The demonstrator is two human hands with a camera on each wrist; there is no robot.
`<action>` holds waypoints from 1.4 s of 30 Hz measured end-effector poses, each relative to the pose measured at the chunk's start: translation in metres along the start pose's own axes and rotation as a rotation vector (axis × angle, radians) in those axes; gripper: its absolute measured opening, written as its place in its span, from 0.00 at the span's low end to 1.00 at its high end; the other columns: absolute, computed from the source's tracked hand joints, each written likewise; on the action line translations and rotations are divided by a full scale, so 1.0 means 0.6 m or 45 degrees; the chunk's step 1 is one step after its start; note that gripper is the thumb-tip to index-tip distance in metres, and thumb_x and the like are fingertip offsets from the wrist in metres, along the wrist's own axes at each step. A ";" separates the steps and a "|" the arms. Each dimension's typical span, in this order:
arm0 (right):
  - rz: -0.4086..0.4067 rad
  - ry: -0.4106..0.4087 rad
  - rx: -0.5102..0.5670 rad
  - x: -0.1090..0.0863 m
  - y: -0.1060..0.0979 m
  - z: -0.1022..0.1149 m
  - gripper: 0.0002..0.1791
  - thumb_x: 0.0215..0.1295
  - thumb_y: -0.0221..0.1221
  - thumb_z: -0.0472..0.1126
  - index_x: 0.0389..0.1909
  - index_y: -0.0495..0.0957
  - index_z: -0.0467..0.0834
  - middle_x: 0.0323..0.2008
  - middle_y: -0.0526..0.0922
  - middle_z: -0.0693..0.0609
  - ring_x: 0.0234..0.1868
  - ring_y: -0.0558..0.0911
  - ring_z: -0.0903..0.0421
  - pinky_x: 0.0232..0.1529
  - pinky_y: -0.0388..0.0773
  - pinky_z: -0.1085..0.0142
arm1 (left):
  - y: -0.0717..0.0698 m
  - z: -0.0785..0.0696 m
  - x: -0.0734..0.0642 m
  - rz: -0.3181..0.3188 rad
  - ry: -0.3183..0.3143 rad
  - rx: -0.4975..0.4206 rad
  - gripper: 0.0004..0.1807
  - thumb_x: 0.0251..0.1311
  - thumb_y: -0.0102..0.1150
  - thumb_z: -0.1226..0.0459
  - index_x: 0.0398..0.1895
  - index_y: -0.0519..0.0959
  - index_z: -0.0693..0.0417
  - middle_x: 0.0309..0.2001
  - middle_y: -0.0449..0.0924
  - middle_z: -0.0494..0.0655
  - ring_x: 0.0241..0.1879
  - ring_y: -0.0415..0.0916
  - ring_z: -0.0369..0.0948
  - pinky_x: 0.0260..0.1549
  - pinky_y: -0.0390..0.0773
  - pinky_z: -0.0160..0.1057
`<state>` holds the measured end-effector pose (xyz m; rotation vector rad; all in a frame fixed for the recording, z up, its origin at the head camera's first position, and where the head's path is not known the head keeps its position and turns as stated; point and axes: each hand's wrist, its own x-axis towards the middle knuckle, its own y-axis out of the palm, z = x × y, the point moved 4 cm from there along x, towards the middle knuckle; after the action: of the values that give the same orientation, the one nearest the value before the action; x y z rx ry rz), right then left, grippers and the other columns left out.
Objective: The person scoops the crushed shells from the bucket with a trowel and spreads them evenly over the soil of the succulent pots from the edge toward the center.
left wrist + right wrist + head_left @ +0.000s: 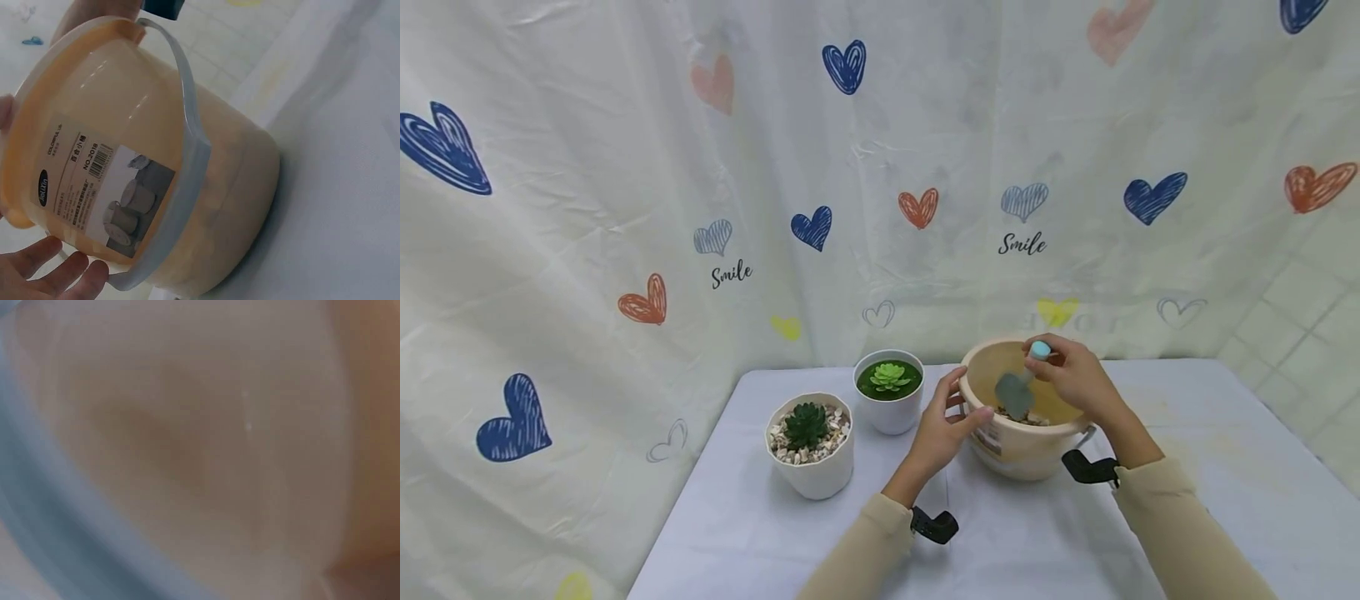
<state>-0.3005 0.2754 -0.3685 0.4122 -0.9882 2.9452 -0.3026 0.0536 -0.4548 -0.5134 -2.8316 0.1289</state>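
Note:
A cream plastic bucket (1026, 454) stands on the table, with pebbles (1033, 419) at its bottom. My left hand (938, 435) holds the left side of its rim, fingers and thumb spread along it. In the left wrist view the fingers lie against the bucket wall (231, 187), near its grey handle (187, 181). Over the bucket's mouth, my right hand (1077, 379) grips a small trowel (1015, 395) by its handle, whose end is light blue. The grey-green blade points down into the bucket. In the right wrist view, the blurred bucket wall (187, 456) fills most of the picture.
Left of the bucket stand a white pot (816, 482) with a dark green succulent among pebbles, and a second white pot (891, 414) with a light green succulent. A curtain (925, 125) printed with hearts hangs behind the white-covered table (1210, 417).

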 end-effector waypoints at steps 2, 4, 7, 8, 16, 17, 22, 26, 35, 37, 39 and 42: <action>0.036 0.015 -0.008 0.001 0.004 -0.001 0.18 0.77 0.57 0.42 0.62 0.77 0.40 0.57 0.82 0.35 0.56 0.82 0.38 0.51 0.82 0.49 | 0.004 0.003 0.000 -0.014 0.000 -0.011 0.43 0.62 0.68 0.45 0.78 0.59 0.30 0.72 0.68 0.54 0.67 0.71 0.43 0.61 0.77 0.44; 0.053 0.028 -0.024 0.001 0.007 -0.001 0.19 0.77 0.57 0.43 0.64 0.76 0.40 0.59 0.81 0.35 0.57 0.81 0.37 0.52 0.82 0.48 | 0.006 0.006 0.000 -0.025 0.001 -0.027 0.42 0.62 0.68 0.45 0.77 0.59 0.28 0.72 0.68 0.53 0.67 0.71 0.42 0.61 0.77 0.42; 0.059 0.042 -0.060 0.002 0.009 -0.002 0.21 0.77 0.57 0.44 0.65 0.76 0.40 0.60 0.81 0.35 0.59 0.80 0.35 0.52 0.81 0.45 | 0.010 0.012 0.000 -0.035 0.000 -0.032 0.41 0.62 0.67 0.45 0.77 0.59 0.24 0.72 0.69 0.50 0.67 0.71 0.41 0.60 0.77 0.39; 0.061 0.041 -0.075 0.002 0.009 -0.002 0.21 0.77 0.57 0.45 0.65 0.76 0.40 0.60 0.81 0.35 0.59 0.80 0.35 0.52 0.81 0.45 | 0.010 0.013 0.001 -0.038 -0.004 -0.036 0.41 0.62 0.67 0.44 0.77 0.59 0.24 0.72 0.69 0.49 0.68 0.70 0.40 0.61 0.76 0.39; 0.091 0.016 -0.106 0.002 0.010 -0.002 0.18 0.77 0.57 0.42 0.62 0.77 0.39 0.57 0.81 0.35 0.55 0.82 0.35 0.50 0.82 0.45 | 0.011 0.015 0.001 -0.040 -0.018 -0.056 0.42 0.63 0.67 0.45 0.78 0.58 0.26 0.73 0.68 0.50 0.70 0.69 0.40 0.65 0.75 0.43; 0.099 0.019 -0.095 0.002 0.010 -0.002 0.18 0.77 0.57 0.42 0.61 0.77 0.39 0.57 0.81 0.35 0.55 0.82 0.36 0.50 0.82 0.47 | 0.010 0.015 0.000 -0.040 -0.021 -0.062 0.41 0.63 0.67 0.45 0.78 0.58 0.26 0.73 0.68 0.50 0.70 0.69 0.40 0.65 0.75 0.44; 0.149 0.029 -0.012 0.002 0.012 -0.001 0.19 0.76 0.57 0.44 0.60 0.77 0.36 0.54 0.82 0.36 0.54 0.83 0.39 0.50 0.83 0.52 | 0.009 0.015 0.000 -0.034 -0.031 -0.071 0.40 0.63 0.67 0.46 0.76 0.59 0.22 0.73 0.69 0.48 0.70 0.68 0.40 0.67 0.74 0.47; 0.181 0.046 0.046 0.000 0.012 -0.003 0.21 0.77 0.56 0.44 0.61 0.76 0.34 0.56 0.81 0.35 0.56 0.82 0.40 0.52 0.83 0.51 | 0.009 0.014 0.001 -0.029 -0.036 -0.067 0.41 0.63 0.67 0.46 0.76 0.59 0.21 0.73 0.69 0.48 0.71 0.68 0.40 0.68 0.73 0.48; 0.284 0.088 0.194 0.002 0.012 -0.002 0.21 0.79 0.53 0.42 0.60 0.74 0.28 0.52 0.80 0.35 0.53 0.84 0.47 0.55 0.84 0.51 | 0.009 0.009 -0.002 -0.023 -0.054 -0.087 0.40 0.63 0.68 0.45 0.76 0.59 0.19 0.71 0.70 0.42 0.71 0.67 0.39 0.69 0.72 0.49; 0.283 0.097 0.208 0.001 0.011 -0.002 0.22 0.79 0.53 0.42 0.61 0.74 0.28 0.52 0.80 0.35 0.53 0.84 0.48 0.55 0.84 0.52 | 0.009 0.009 -0.002 -0.026 -0.056 -0.083 0.40 0.63 0.68 0.45 0.75 0.59 0.19 0.70 0.71 0.40 0.71 0.68 0.38 0.69 0.72 0.49; 0.277 0.108 0.217 0.001 0.011 -0.002 0.22 0.79 0.53 0.42 0.61 0.73 0.28 0.52 0.81 0.35 0.52 0.84 0.48 0.55 0.84 0.52 | 0.009 0.010 -0.002 -0.031 -0.058 -0.081 0.40 0.62 0.68 0.45 0.75 0.59 0.18 0.71 0.71 0.40 0.71 0.68 0.38 0.69 0.72 0.49; 0.241 0.133 0.227 0.002 0.010 -0.005 0.23 0.79 0.53 0.43 0.62 0.73 0.28 0.52 0.81 0.35 0.49 0.86 0.52 0.53 0.85 0.54 | 0.009 0.011 -0.003 -0.030 -0.057 -0.089 0.40 0.63 0.67 0.45 0.75 0.59 0.18 0.72 0.70 0.43 0.71 0.67 0.39 0.69 0.71 0.50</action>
<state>-0.3027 0.2722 -0.3740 0.1713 -0.7988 3.1993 -0.3010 0.0578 -0.4621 -0.4976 -2.8933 0.0377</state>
